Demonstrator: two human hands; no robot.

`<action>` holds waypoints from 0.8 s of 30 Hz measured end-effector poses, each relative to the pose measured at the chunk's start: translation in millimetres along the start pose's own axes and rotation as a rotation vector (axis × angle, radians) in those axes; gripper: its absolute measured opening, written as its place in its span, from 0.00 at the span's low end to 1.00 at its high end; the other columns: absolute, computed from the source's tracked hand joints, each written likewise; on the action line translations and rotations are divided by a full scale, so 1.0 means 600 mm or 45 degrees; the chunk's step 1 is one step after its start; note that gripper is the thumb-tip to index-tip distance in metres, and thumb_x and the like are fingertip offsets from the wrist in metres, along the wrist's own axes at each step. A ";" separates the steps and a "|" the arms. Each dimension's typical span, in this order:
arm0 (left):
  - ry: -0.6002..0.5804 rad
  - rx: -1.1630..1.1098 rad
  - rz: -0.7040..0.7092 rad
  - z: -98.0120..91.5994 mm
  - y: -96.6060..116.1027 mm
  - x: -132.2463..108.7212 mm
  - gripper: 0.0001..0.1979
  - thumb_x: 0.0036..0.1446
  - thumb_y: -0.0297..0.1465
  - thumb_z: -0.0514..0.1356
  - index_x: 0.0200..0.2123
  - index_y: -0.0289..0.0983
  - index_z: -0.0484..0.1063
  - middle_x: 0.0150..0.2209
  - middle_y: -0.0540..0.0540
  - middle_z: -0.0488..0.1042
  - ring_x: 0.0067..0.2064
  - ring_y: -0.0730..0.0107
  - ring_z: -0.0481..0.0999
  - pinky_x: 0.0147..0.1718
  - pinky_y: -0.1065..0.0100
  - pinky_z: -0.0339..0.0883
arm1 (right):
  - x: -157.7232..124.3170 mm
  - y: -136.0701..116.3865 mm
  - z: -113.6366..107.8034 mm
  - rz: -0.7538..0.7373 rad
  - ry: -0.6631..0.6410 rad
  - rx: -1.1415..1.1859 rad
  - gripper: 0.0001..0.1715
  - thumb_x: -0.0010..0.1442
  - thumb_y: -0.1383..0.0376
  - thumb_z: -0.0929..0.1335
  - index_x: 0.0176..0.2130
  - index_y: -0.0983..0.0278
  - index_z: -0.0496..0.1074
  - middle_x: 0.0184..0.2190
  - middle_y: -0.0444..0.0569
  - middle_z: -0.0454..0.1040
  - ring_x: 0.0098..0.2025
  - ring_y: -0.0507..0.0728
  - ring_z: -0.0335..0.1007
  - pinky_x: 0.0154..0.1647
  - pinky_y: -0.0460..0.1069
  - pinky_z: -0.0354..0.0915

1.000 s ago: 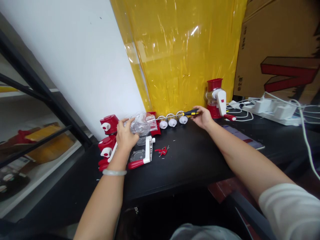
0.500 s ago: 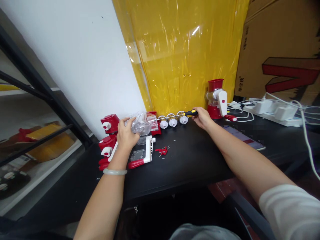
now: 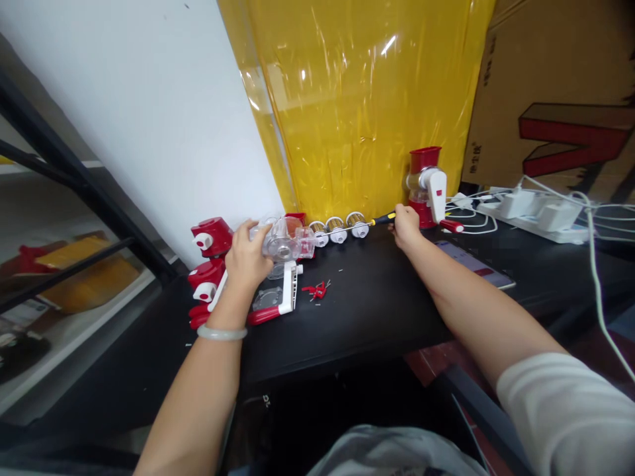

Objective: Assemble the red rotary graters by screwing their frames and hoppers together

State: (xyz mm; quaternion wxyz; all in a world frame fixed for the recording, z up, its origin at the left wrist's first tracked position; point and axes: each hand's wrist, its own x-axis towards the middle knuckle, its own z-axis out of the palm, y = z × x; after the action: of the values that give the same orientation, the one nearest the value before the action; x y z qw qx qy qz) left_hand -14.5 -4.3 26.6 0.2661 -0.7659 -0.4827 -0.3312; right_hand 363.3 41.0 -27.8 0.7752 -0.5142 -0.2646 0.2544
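Observation:
My left hand is closed round a clear plastic housing, holding it tilted above other parts on the black table. My right hand grips the black-and-yellow handle of a screwdriver. Its long thin shaft points left at the housing's right end; whether the tip touches I cannot tell. Behind the shaft stand three grater drums with white hubs. Below the housing lies a white crank handle with a red grip. Small red pieces and screws rest to its right.
Two red bases with white knobs stand left of my left hand. An assembled red-and-white rotary grater is at the back right, near a phone and a white power strip with cables. Yellow film and a carton stand behind.
My right hand has drawn the screwdriver back to the right, its shaft now farther out from the housing. My left hand keeps hold of the housing. The view has shifted slightly.

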 end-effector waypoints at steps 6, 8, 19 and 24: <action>-0.089 0.046 0.457 -0.020 0.045 0.064 0.29 0.58 0.17 0.55 0.60 0.44 0.71 0.65 0.36 0.67 0.68 0.47 0.63 0.50 0.55 0.73 | 0.004 0.012 -0.006 -0.238 0.211 -0.394 0.06 0.53 0.62 0.67 0.28 0.60 0.63 0.25 0.43 0.68 0.33 0.56 0.69 0.40 0.51 0.66; -0.220 0.056 0.612 -0.021 0.073 0.092 0.23 0.62 0.19 0.55 0.57 0.44 0.72 0.65 0.37 0.67 0.67 0.51 0.64 0.49 0.58 0.72 | 0.000 0.013 -0.006 -0.289 0.179 -0.467 0.06 0.52 0.62 0.67 0.28 0.60 0.64 0.27 0.44 0.70 0.36 0.58 0.70 0.44 0.52 0.66; -0.352 -0.171 0.626 0.001 0.130 0.157 0.18 0.60 0.17 0.58 0.45 0.44 0.76 0.62 0.43 0.68 0.69 0.55 0.62 0.56 0.58 0.67 | 0.010 0.036 -0.004 -0.150 0.068 -0.592 0.05 0.55 0.62 0.66 0.31 0.59 0.64 0.27 0.44 0.70 0.30 0.55 0.70 0.33 0.47 0.67; -0.231 -0.185 0.449 -0.011 0.086 0.128 0.29 0.53 0.16 0.59 0.54 0.46 0.74 0.65 0.42 0.65 0.68 0.48 0.62 0.59 0.51 0.65 | 0.006 0.039 -0.001 0.009 0.004 -0.480 0.04 0.56 0.63 0.67 0.31 0.59 0.66 0.23 0.41 0.69 0.23 0.54 0.70 0.26 0.47 0.66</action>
State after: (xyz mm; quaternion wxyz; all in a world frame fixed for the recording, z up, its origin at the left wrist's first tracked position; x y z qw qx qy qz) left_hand 55.2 13.9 85.1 0.2196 -0.8823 -0.3380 -0.2431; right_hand 363.2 50.9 -49.1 0.6646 -0.6516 -0.3046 0.2024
